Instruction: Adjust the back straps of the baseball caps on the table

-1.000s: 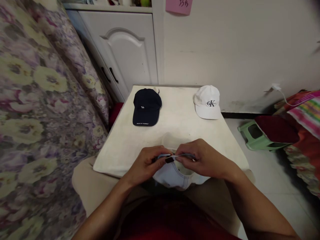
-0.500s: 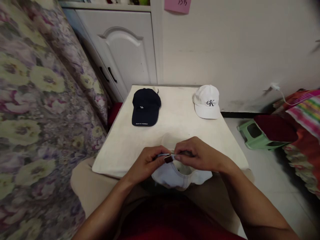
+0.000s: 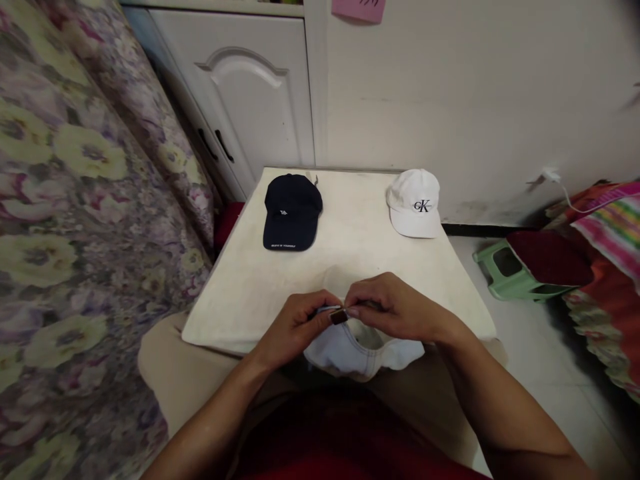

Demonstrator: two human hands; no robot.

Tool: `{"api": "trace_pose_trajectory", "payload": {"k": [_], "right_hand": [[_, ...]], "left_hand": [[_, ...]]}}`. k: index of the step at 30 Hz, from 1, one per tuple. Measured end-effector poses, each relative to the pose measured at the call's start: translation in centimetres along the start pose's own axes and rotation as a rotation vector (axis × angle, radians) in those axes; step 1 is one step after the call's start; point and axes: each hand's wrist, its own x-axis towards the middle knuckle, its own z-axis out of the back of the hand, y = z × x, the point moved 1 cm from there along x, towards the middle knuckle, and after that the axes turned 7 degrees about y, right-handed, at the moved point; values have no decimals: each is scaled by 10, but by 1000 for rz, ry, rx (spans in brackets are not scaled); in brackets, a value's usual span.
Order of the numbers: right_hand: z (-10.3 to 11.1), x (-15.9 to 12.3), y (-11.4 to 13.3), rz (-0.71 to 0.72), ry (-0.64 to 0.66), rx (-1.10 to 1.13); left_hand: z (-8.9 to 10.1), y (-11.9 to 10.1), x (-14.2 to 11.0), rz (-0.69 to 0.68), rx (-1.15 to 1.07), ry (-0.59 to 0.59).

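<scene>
A light-coloured baseball cap point(image 3: 340, 357) lies at the table's near edge, its inside partly showing. My left hand point(image 3: 303, 323) pinches the cap's back strap beside a dark brown buckle point(image 3: 339, 316). Right next to the buckle, my right hand point(image 3: 387, 307) grips the strap between thumb and fingers. Both hands are closed and nearly touching; they hide much of the strap and the cap's far side. Farther off sit a navy baseball cap point(image 3: 293, 213) on the left and a white baseball cap point(image 3: 414, 203) with black letters on the right.
The caps rest on a cream-covered table point(image 3: 350, 247) against the wall. A white cabinet point(image 3: 255, 100) stands behind it, and a floral curtain point(image 3: 90, 267) hangs at the left. To the right is a green stool point(image 3: 515, 270) with a dark red top.
My right hand has shifted slightly left, its fingertips now closer to the buckle. The left hand stays on the strap. The view has tilted a little; the other caps have not moved on the table.
</scene>
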Motion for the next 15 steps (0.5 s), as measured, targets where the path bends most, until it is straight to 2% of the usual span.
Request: {"api": "trace_pose_trajectory", "payload": {"k": [8,15], "right_hand": [[-4,-1,-6,-59,-4,63],[-10,-3,-16,-188,-11,449]], "left_hand": [[-3,-2,3,67,13,30],[-4,-1,4,95,49,27]]}}
